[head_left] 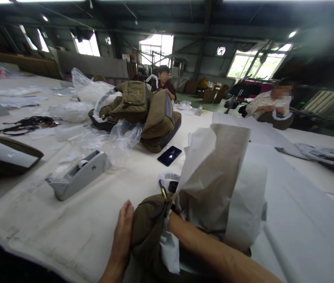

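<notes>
An olive-brown fabric bag [147,224] lies close in front of me with its top open. My left hand [123,228] rests against the bag's left side, fingers straight and together rather than wrapped round it. Into the opening goes my right forearm [205,239]; the right hand itself is hidden inside. Sheets of greyish paper [222,169] stand up out of the bag, and a white piece [170,251] hangs at its opening. Behind the bag's top edge a handle wrapped in white [162,179] curves upward beside a gold-coloured metal fitting.
A grey tape dispenser [81,173] and a phone [169,155] lie on the white table [51,232]. Beyond them are stuffed brown bags [157,122] and clear plastic wrapping [125,133]. Dark straps [31,125] lie at left. Two people sit across the table, one at right handling a bag.
</notes>
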Available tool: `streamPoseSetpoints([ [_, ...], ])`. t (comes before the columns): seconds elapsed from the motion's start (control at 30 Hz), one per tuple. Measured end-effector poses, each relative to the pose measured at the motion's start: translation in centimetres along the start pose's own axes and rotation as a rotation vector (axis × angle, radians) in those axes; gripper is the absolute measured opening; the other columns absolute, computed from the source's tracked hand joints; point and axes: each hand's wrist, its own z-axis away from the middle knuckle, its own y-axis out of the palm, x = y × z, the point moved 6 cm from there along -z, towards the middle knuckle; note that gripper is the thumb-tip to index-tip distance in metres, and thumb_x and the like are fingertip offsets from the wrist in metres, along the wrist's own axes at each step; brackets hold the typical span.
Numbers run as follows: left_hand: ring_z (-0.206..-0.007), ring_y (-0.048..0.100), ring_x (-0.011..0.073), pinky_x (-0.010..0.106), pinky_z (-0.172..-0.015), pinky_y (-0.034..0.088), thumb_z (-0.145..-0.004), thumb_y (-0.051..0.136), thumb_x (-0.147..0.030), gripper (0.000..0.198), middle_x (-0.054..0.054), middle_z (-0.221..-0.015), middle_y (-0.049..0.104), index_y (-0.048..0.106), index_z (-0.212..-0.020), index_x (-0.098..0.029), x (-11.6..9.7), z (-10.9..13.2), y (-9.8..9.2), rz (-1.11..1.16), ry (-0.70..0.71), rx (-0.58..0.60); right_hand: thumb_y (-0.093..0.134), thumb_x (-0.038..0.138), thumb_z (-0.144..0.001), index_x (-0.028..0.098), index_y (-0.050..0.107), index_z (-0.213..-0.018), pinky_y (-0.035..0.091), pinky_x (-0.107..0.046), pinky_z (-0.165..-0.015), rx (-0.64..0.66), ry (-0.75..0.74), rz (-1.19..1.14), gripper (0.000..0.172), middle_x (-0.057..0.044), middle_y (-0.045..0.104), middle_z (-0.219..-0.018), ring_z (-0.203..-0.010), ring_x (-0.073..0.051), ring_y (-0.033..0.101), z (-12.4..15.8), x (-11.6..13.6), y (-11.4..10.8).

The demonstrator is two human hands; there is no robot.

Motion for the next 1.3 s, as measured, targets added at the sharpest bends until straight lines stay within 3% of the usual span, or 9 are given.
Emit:
streamPoseSetpoints([
  [0.1,-0.126,0.044,0.0235,0.044,-0.11,0.034,-0.091,0.041,-0.036,0.03,0.006,-0.132,0.048,0.047,-0.119,-0.024,-6.2,3.6,-1.9,-0.073,0.47,-0.207,0.048,0.007,-0.08,0.014,0.06,-0.103,0.047,-0.027,-0.083,-0.06,0.033,-0.035,0.027,-0.01,0.063,-0.101,-0.094,-0.019,0.059,3.9,1.1,-3.6],
  [0.2,-0.106,0.057,0.0178,0.031,-0.093,0.047,-0.09,0.042,-0.018,0.018,0.0,-0.106,0.061,0.056,-0.096,-0.028,-12.2,8.3,0.9,-0.211,0.965,0.165,0.041,0.01,-0.084,0.019,0.06,-0.101,0.045,-0.023,-0.074,-0.155,0.04,-0.089,0.027,-0.006,0.064,-0.095,-0.085,-0.015,0.06,10.3,1.3,-7.2],
  [0.3,-0.09,0.061,0.0211,0.03,-0.079,0.05,-0.084,0.055,-0.023,0.01,0.005,-0.096,0.063,0.06,-0.092,-0.023,-13.1,10.2,7.1,-0.722,0.899,0.701,0.045,0.012,-0.079,0.021,0.059,-0.071,0.036,-0.024,-0.05,-0.024,0.389,0.052,0.019,-0.001,0.059,-0.061,-0.055,-0.014,0.056,17.6,-2.9,-7.4],
  [0.4,-0.089,0.062,0.0342,0.044,-0.076,0.05,-0.07,0.071,-0.033,0.035,0.013,-0.1,0.062,0.062,-0.099,-0.016,-11.5,10.1,12.1,-1.201,0.713,0.892,0.046,0.007,-0.075,0.018,0.061,-0.068,0.033,-0.029,-0.05,0.06,0.674,0.356,0.02,-0.008,0.064,-0.065,-0.058,-0.021,0.06,22.3,-7.7,-6.6],
  [0.53,-0.087,0.063,0.0352,0.043,-0.073,0.048,-0.071,0.065,-0.027,0.035,0.015,-0.103,0.059,0.057,-0.103,-0.014,-10.4,9.2,15.9,-1.289,0.702,0.82,0.049,0.016,-0.085,0.016,0.064,-0.084,0.042,-0.03,-0.064,-0.154,0.437,0.318,0.015,-0.009,0.067,-0.085,-0.078,-0.022,0.063,20.4,-8.3,-7.2],
  [0.7,-0.075,0.059,0.0245,0.032,-0.065,0.042,-0.073,0.058,-0.041,0.027,0.005,-0.081,0.058,0.047,-0.084,-0.019,-10.7,7.0,13.9,-1.162,0.556,0.567,0.067,0.031,-0.079,0.014,0.057,-0.113,0.045,-0.036,-0.084,-0.336,0.347,0.317,0.039,-0.014,0.06,-0.11,-0.102,-0.026,0.055,17.7,-7.8,-9.1],
  [0.9,-0.098,0.057,0.0299,0.039,-0.083,0.042,-0.066,0.061,-0.031,0.043,0.011,-0.106,0.057,0.051,-0.105,-0.016,-8.9,6.7,12.9,-1.191,0.554,0.681,0.055,0.024,-0.087,0.014,0.067,-0.085,0.044,-0.028,-0.073,-0.125,0.054,0.321,0.016,-0.008,0.067,-0.088,-0.081,-0.018,0.059,14.5,-7.5,-6.7],
  [1.07,-0.113,0.05,0.03,0.043,-0.098,0.038,-0.071,0.057,-0.041,0.067,0.017,-0.123,0.05,0.04,-0.127,-0.01,-9.1,5.2,12.5,-0.972,0.514,0.631,0.055,0.03,-0.083,0.018,0.068,-0.081,0.037,-0.026,-0.053,0.004,-0.156,0.335,0.018,-0.003,0.069,-0.077,-0.064,-0.016,0.057,11.6,-6.4,-5.0],
  [1.3,-0.103,0.058,0.0312,0.042,-0.089,0.045,-0.063,0.073,-0.044,0.06,0.013,-0.109,0.062,0.051,-0.11,-0.015,-9.4,5.8,11.6,-0.967,0.45,0.679,0.063,0.011,-0.071,0.017,0.065,-0.061,0.042,-0.03,-0.069,0.1,-0.274,0.473,0.012,-0.004,0.067,-0.068,-0.07,-0.018,0.055,8.9,-4.4,-1.9],
])
